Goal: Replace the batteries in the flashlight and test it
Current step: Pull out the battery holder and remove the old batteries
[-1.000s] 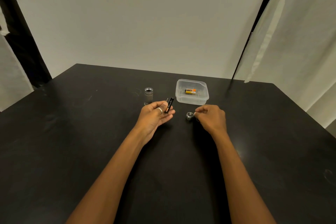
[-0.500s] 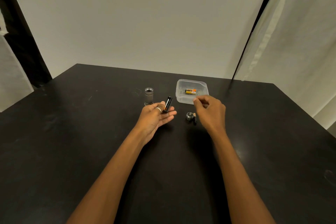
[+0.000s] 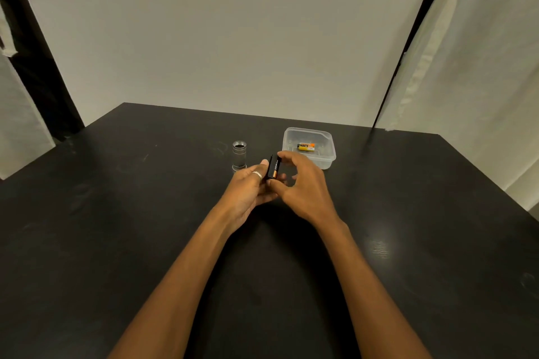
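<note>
My left hand, with a ring on one finger, holds a black battery holder upright above the table. A black-and-copper battery lies against the holder. My right hand pinches this battery, forefinger on its top end and thumb under its copper end. The silver flashlight body stands upright with its open end up, just left of and behind my hands. The small silver end cap is hidden behind my right hand.
A clear plastic box stands behind my right hand with a yellow-and-orange battery inside. The black table runs to a white wall at the back; cloth curtains hang at both sides.
My right hand left the small cap on the table, moved left and closed on the battery held in my left hand. The left hand stayed about where it was.
</note>
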Demonstrator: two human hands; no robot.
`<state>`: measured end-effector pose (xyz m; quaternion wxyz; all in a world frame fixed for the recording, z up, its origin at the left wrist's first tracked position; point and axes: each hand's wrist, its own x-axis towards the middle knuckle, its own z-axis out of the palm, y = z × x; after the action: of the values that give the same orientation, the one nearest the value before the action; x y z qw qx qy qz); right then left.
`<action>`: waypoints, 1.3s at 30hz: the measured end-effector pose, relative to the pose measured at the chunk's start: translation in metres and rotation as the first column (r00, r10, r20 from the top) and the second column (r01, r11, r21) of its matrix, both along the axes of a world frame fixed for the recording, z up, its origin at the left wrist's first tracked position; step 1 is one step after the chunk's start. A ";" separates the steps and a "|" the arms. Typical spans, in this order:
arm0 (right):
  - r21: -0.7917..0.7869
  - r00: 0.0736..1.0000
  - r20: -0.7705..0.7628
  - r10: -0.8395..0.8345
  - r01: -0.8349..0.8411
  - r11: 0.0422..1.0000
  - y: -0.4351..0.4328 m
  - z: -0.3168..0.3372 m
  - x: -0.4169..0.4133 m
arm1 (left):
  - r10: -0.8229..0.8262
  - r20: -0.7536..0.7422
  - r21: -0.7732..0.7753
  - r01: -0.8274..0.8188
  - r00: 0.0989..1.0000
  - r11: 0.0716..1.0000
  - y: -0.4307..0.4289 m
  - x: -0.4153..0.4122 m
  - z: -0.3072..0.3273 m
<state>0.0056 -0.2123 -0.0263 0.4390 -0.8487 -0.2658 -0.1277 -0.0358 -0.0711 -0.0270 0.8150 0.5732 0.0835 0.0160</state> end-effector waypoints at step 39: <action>-0.295 0.915 0.397 -0.065 0.194 0.935 -0.004 0.003 -0.011 | 0.023 0.034 0.114 -0.026 0.999 0.993 0.002 0.008 -0.013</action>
<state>-0.0053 -0.2161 -0.0236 0.2216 -0.8847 -0.3058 -0.2732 -0.0278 -0.0688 -0.0400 0.7819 0.6174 0.0764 0.0400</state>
